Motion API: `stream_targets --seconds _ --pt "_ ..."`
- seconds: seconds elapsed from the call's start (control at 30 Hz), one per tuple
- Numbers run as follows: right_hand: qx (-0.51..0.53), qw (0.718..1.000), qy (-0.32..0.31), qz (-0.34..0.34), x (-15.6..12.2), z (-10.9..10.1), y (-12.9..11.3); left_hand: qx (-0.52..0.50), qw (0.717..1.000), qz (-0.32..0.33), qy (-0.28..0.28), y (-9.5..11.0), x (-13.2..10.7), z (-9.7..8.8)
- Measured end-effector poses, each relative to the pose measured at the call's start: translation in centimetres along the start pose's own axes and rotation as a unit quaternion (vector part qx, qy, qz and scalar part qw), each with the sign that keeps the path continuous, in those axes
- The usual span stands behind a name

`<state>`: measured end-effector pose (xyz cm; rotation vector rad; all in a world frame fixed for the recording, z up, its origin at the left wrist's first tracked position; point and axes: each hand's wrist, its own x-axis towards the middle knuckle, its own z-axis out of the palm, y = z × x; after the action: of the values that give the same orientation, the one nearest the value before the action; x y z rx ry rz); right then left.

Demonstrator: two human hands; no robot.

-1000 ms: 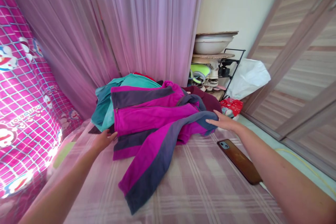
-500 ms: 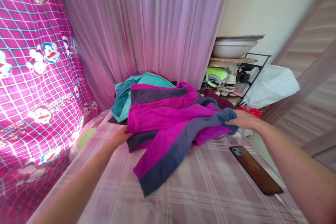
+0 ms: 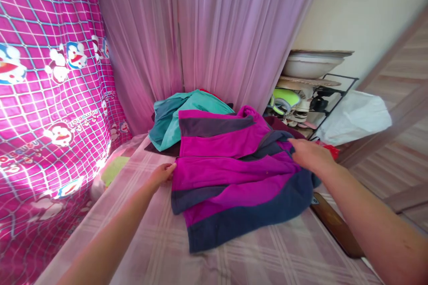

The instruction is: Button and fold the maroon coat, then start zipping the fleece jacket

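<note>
A magenta and dark grey zip jacket (image 3: 220, 171) lies spread sideways on the plaid bedsheet (image 3: 147, 236), its hem to the left and its collar end to the right. My left hand (image 3: 164, 173) pinches the hem near the zip. At the other end, my right hand (image 3: 309, 153) grips the cloth around the collar or shoulder; its fingertips are partly hidden. One sleeve stretches along the near side of the jacket. Behind it rests a heap of teal clothing (image 3: 167, 120), partly covered by the jacket.
A phone (image 3: 337, 225) with a white cable lies under my right forearm. Lilac curtains (image 3: 207, 31) hang behind the bed, and a pink patterned cloth (image 3: 50, 111) hangs at left. To the right stand a black rack (image 3: 334, 102) with shoes and basins, and a white bag (image 3: 356, 118).
The jacket's front has been pulled flatter and wider, and its near sleeve now lies straighter alongside the body. My right hand has shifted its hold towards the collar end. The view has turned slightly left.
</note>
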<state>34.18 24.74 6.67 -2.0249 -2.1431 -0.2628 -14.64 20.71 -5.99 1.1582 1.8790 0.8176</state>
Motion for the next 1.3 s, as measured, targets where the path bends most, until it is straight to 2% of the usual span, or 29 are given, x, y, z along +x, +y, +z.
stream_targets --seconds 0.03,0.1,0.17,0.23,0.3,0.4,0.57,0.73,0.83,0.9,0.97,1.03,1.13,1.23,1.3 --pt "-0.008 1.0 0.015 -0.008 -0.1 -0.6 -2.8 0.002 1.0 0.007 0.012 0.1 0.7 0.2" --pt "0.02 0.997 0.009 -0.07 -0.8 -1.1 -9.2 0.008 0.999 0.026 0.042 0.0 1.6 0.7" --pt "0.067 0.99 -0.02 -0.124 -1.8 -0.4 -15.6 0.013 0.996 0.048 0.068 -0.2 2.0 1.3" --pt "0.104 0.982 -0.059 -0.144 -2.6 1.1 -21.1 0.014 0.992 0.093 0.082 -0.7 1.8 1.7" --pt "0.142 0.975 -0.082 -0.148 -3.1 3.0 -25.1 0.002 0.986 0.148 0.079 -1.3 1.2 2.0" --pt "0.18 0.97 -0.075 -0.145 -3.1 5.7 -28.9 -0.029 0.978 0.201 0.051 -2.2 0.4 2.3" --pt "0.214 0.966 -0.1 -0.104 -3.4 9.0 -31.2 -0.05 0.966 0.256 0.001 -2.6 -0.3 2.7" --pt "0.266 0.959 -0.069 -0.069 -4.4 11.7 -31.3 -0.092 0.966 0.237 -0.047 -2.6 -0.6 3.0" --pt "0.298 0.952 -0.025 -0.061 -4.6 13.1 -31.1 -0.069 0.972 0.223 -0.013 -2.6 -0.3 2.4" --pt "0.32 0.946 -0.004 -0.052 -4.6 13.8 -31.0 0.002 0.973 0.226 0.042 -2.5 0.4 1.8" --pt "0.339 0.94 0.004 -0.042 -4.7 14.3 -31.0 0.081 0.969 0.221 0.072 -2.1 1.3 1.2" --pt "0.361 0.932 0.004 -0.035 -4.7 14.6 -31.0 0.131 0.97 0.197 0.06 -1.5 2.3 0.9" --pt "0.401 0.916 0.004 -0.028 -4.9 14.7 -31.1 0.147 0.978 0.143 0.029 -0.4 3.7 1.0" --pt "0.422 0.906 0.016 -0.025 -5.0 14.7 -31.2 0.115 0.988 0.103 0.004 0.5 4.4 1.4" --pt "0.421 0.906 0.032 -0.033 -5.0 14.7 -31.3 0.044 0.996 0.077 -0.023 1.2 4.1 1.6"
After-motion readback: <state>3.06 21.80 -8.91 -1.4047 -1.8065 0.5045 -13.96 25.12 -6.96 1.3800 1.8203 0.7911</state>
